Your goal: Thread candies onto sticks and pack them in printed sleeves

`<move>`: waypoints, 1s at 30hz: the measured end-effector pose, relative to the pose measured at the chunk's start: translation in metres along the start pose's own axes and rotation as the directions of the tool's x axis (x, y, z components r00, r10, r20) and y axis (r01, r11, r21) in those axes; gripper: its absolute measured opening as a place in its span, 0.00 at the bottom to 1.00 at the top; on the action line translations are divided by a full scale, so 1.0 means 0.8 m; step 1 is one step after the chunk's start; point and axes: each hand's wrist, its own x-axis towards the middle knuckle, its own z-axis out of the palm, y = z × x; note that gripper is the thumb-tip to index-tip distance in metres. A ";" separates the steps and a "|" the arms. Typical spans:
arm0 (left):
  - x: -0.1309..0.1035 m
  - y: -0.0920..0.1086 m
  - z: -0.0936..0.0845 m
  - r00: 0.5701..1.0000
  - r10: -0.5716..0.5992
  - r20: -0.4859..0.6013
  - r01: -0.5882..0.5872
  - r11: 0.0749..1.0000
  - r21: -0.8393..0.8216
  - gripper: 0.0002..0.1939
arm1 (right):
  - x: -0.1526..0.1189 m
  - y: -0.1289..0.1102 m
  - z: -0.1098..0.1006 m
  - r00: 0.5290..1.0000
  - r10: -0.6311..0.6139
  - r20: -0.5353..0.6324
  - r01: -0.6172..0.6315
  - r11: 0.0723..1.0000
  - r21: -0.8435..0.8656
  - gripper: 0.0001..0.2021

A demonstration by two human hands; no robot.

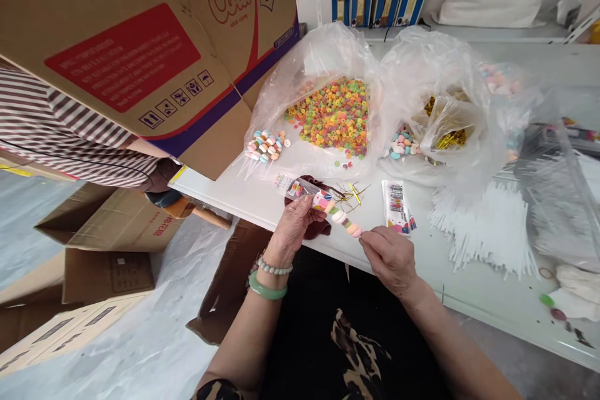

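Note:
My left hand (296, 220) pinches a clear printed wrapper (302, 189) near the table's front edge. From the wrapper's right end a candy skewer (344, 220) slants down to the right, its pieces pink, white, green and brown. My right hand (389, 254) has its fingers closed at the skewer's lower right end. Under and beside the wrapper lies a dark brown cloth (319, 228). Gold twist ties (354, 195) are scattered just behind the skewer. A stack of printed wrappers (397, 207) lies behind my right hand.
Finished candy sticks (265, 149) lie at the table's left. Behind are a bag of ring candies (335, 115) and a bag with gold ties (450, 131). White sticks (487, 225) are at right. A large carton (140, 44) stands left, beside a person in a striped top (70, 125).

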 end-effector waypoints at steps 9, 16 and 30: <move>0.000 -0.005 0.000 1.000 -0.024 -0.020 0.024 1.000 -0.019 0.20 | 0.005 -0.003 0.013 0.745 0.577 0.335 -0.665 0.599 0.446 0.06; -0.001 -0.017 0.001 0.998 -0.067 -0.010 0.067 0.997 0.042 0.19 | 0.005 -0.003 0.025 0.527 0.593 0.609 -0.823 0.177 0.539 0.08; -0.010 -0.038 0.010 0.988 -0.153 -0.020 0.154 0.988 0.025 0.22 | -0.012 -0.011 0.035 0.984 0.180 0.009 -0.178 0.975 -0.131 0.10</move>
